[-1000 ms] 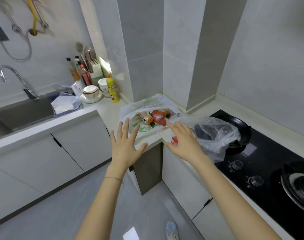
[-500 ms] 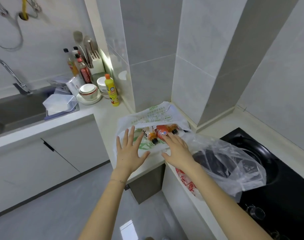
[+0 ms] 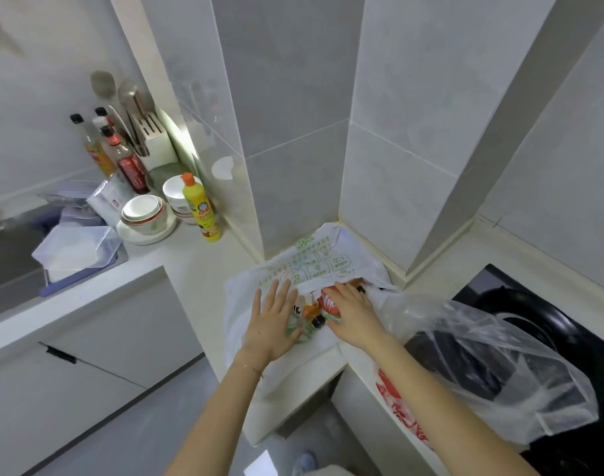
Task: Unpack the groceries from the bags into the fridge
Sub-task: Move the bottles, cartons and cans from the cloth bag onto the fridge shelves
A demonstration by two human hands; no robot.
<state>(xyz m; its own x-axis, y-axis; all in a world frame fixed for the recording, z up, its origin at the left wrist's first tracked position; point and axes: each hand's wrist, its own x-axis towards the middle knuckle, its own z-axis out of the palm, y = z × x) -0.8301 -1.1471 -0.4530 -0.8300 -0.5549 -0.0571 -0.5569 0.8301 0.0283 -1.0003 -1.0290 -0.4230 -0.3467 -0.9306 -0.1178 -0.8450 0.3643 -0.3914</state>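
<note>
Kitchen counter (image 3: 197, 269), groceries not yet unpacked: a white carrier bag (image 3: 310, 266) printed with green characters and line drawings, too small for me to read, lies on the corner of the worktop with its mouth toward me. Inside that mouth lie drink bottles on their sides: an orange bottle (image 3: 310, 310) with a black cap, and just right of it a red-labelled bottle (image 3: 328, 301) whose white lettering is partly covered and not legible.

My left hand (image 3: 271, 321) lies palm down on the white carrier bag, fingers straight and slightly fanned, just left of the bottles. My right hand (image 3: 353, 316) lies over the red-labelled bottle with the thumb near the black cap; I cannot tell whether the fingers close round it.

Touching the white carrier bag on its right, a clear plastic bag (image 3: 499, 365) with dark contents slumps over a black hob (image 3: 599, 341), red characters (image 3: 401, 407) on its hanging edge, unreadable.

Well left of the white carrier bag stand a yellow dish-soap bottle (image 3: 201, 209) with an orange cap and a red-and-blue label, stacked bowls (image 3: 144, 211) on a plate, sauce bottles (image 3: 128, 163), a white knife block (image 3: 152, 139) and a clear plastic container (image 3: 77, 249).
</note>
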